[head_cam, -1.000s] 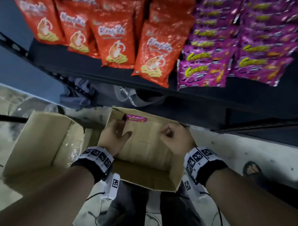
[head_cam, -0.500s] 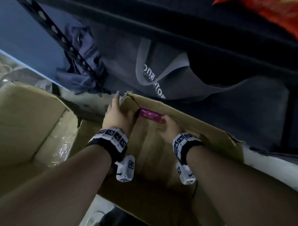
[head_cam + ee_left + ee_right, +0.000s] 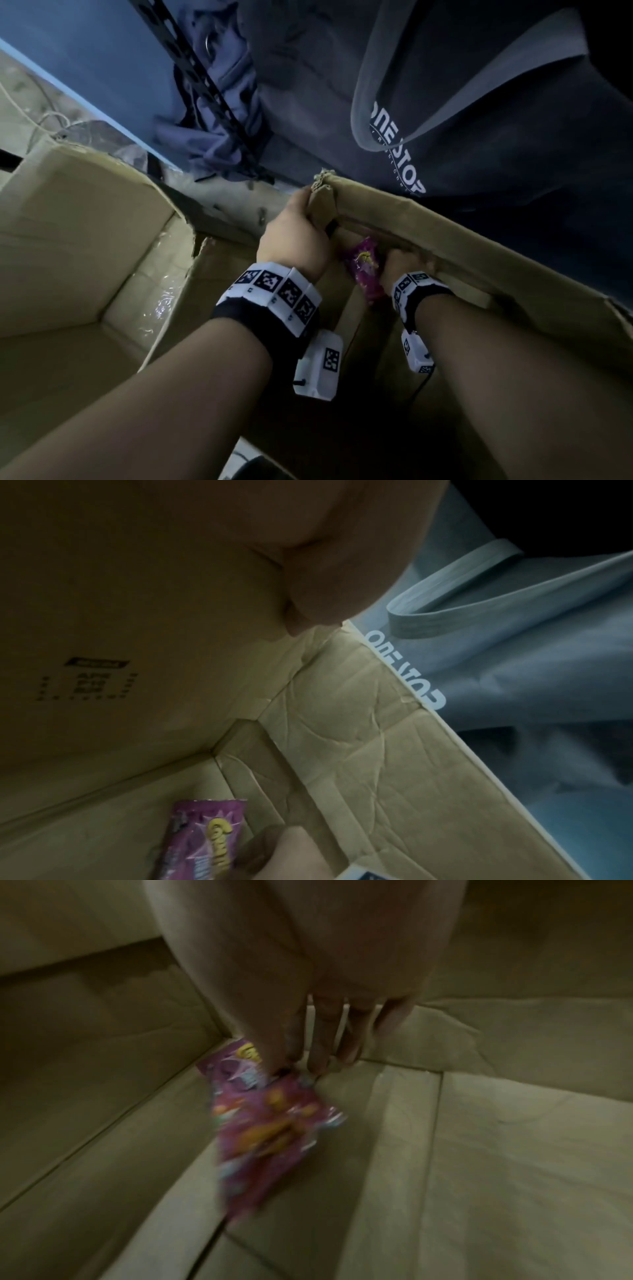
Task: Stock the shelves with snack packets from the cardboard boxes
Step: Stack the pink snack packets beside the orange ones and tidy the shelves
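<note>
A single purple snack packet (image 3: pixel 363 274) lies deep in the open cardboard box (image 3: pixel 445 236). My right hand (image 3: pixel 394 262) is inside the box. In the right wrist view its fingertips (image 3: pixel 291 1053) pinch the packet (image 3: pixel 270 1123) by its upper edge, above the box floor (image 3: pixel 496 1150). My left hand (image 3: pixel 301 226) grips the box's far left corner flap. The left wrist view shows the packet (image 3: pixel 205 837) against the box's inner wall (image 3: pixel 342 723). The shelves are out of sight.
A second open cardboard box (image 3: pixel 68 246) stands to the left. A dark fabric bag with white lettering (image 3: pixel 479 120) hangs right behind the box. A black perforated shelf upright (image 3: pixel 205 85) and crumpled blue cloth (image 3: pixel 226 113) are at the back.
My head has tipped down, so the stocked shelves left the view. My right hand went deeper into the box and took hold of the purple packet. My left hand closed on the box corner.
</note>
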Tool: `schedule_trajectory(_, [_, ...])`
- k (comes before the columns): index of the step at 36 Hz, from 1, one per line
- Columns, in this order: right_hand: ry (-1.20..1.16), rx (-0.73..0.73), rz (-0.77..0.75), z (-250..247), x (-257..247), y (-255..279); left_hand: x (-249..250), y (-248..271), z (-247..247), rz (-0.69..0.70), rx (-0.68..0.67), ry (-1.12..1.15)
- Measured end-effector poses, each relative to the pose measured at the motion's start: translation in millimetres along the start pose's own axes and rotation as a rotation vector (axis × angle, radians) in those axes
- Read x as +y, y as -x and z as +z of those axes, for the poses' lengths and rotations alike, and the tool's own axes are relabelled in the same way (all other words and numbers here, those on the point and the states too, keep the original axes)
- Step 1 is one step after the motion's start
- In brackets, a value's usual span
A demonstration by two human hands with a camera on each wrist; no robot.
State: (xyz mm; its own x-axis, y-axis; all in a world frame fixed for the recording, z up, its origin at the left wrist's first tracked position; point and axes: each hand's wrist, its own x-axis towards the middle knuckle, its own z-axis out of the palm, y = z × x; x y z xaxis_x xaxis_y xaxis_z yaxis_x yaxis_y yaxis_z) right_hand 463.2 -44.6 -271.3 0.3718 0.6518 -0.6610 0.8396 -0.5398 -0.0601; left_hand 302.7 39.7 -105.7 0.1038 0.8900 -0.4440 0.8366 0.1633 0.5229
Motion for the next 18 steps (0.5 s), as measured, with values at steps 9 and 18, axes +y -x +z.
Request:
schedule_trajectory(9, [-0.334, -0.056, 0.049, 38, -13, 13, 2, 4, 9, -0.001, 0.021, -0.042])
schedule_trajectory(18, [-0.552, -0.080, 0.103, 50, -9, 23, -1, 5, 11, 0.039, 0.058, -0.080])
